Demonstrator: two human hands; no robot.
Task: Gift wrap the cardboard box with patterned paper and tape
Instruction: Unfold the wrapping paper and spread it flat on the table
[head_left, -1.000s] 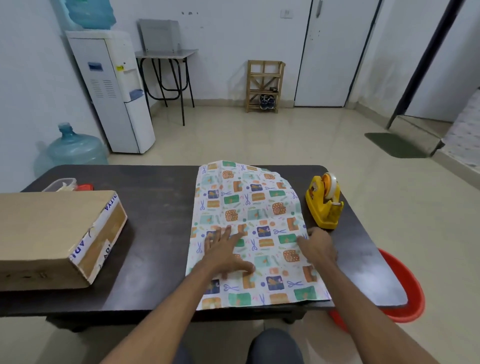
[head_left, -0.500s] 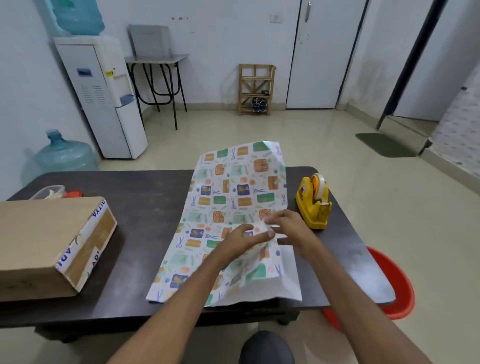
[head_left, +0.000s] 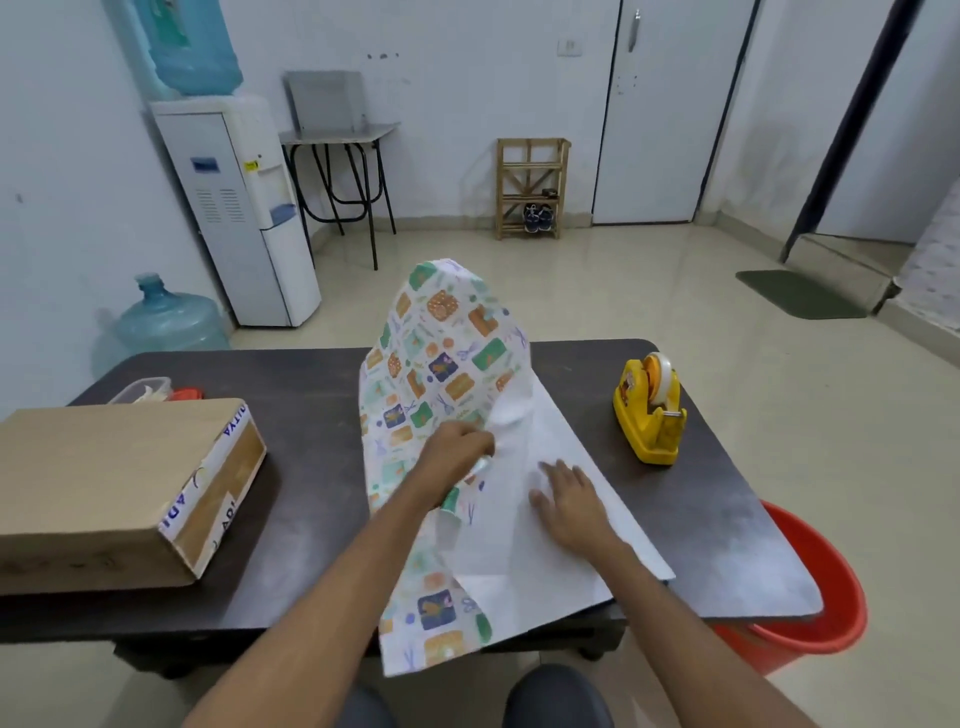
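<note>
Left hand (head_left: 457, 451) pinches the paper (head_left: 447, 358) upright; right hand (head_left: 571, 503) lies flat on its white underside. Its near edge overhangs the dark table (head_left: 306, 410).

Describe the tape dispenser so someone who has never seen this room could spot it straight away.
Start at the dark table in the middle of the room. On its right side, to the right of the paper and apart from it, stands the tape dispenser. It is the only yellow thing on the table, with a roll of tape mounted on top.
</note>
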